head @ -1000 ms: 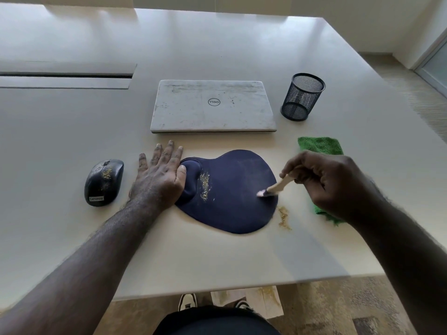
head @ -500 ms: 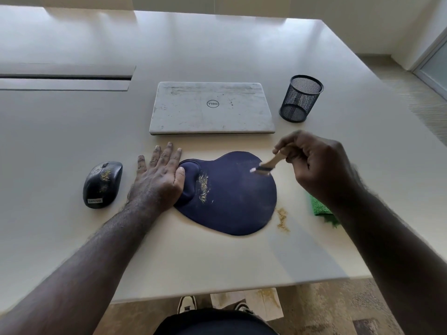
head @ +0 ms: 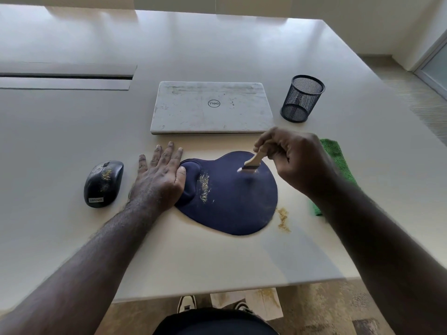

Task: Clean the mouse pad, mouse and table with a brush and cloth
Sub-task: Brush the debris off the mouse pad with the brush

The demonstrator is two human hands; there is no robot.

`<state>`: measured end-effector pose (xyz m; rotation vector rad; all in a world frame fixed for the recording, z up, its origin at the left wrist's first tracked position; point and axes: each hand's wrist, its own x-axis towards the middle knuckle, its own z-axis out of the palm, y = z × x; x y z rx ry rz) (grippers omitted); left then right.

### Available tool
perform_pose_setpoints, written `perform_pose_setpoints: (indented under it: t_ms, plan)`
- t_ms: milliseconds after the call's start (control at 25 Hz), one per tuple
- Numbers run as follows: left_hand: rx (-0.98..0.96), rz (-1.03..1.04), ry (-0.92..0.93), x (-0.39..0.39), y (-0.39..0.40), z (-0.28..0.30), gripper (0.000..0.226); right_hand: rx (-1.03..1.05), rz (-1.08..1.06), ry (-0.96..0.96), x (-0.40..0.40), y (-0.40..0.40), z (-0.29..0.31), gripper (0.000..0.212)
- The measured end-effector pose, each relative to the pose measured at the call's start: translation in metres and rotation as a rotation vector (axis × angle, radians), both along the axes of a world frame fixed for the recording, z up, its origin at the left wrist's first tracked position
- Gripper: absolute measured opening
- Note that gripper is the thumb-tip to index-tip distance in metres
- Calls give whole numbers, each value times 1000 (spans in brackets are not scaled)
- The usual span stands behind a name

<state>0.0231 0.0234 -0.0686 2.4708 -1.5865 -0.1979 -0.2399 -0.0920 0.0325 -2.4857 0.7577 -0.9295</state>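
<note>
A dark blue mouse pad [head: 232, 204] lies on the white table [head: 72, 146], with a streak of yellowish crumbs beside its wrist rest. My left hand [head: 159, 180] lies flat, fingers straight, with its thumb side pressing the pad's left edge. My right hand [head: 292, 158] grips a small wooden-handled brush [head: 251, 163], whose bristles touch the pad's upper middle. A black mouse [head: 102, 183] dusted with crumbs sits left of my left hand. A green cloth [head: 338, 158] lies right of the pad, partly hidden by my right arm.
A closed white laptop [head: 210, 107] lies behind the pad, with a black mesh pen cup [head: 302, 99] to its right. A small heap of crumbs [head: 283, 218] sits on the table off the pad's right edge. The table's front edge is close to my body.
My right hand lifted the brush from the pad's right edge, up and back toward the laptop, and now sets it down at the upper middle. My left hand stayed put.
</note>
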Motion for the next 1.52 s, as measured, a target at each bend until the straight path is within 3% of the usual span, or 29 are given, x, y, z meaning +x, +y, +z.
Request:
perform_pose_setpoints:
  t_ms: [320, 520, 680, 880, 1040, 1200, 1520]
  plan:
    - [2, 8, 2, -1, 0, 1, 57, 127, 108, 72, -15, 5, 6, 18]
    - [-2, 4, -8, 0, 0, 0, 57, 49, 69, 88, -34, 14, 10, 20]
    - [2, 6, -8, 1, -1, -2, 57, 151, 95, 104, -49, 16, 11, 18]
    - [10, 1, -4, 3, -1, -3, 57, 3, -21, 66, -46, 13, 3, 18]
    - [2, -1, -8, 3, -1, -4, 57, 85, 17, 78, -51, 10, 5, 18]
    - [4, 4, -9, 3, -1, -4, 57, -18, -55, 13, -44, 4, 2, 17]
    - [10, 3, -6, 2, 0, -2, 57, -16, -13, 1, -33, 7, 4, 16]
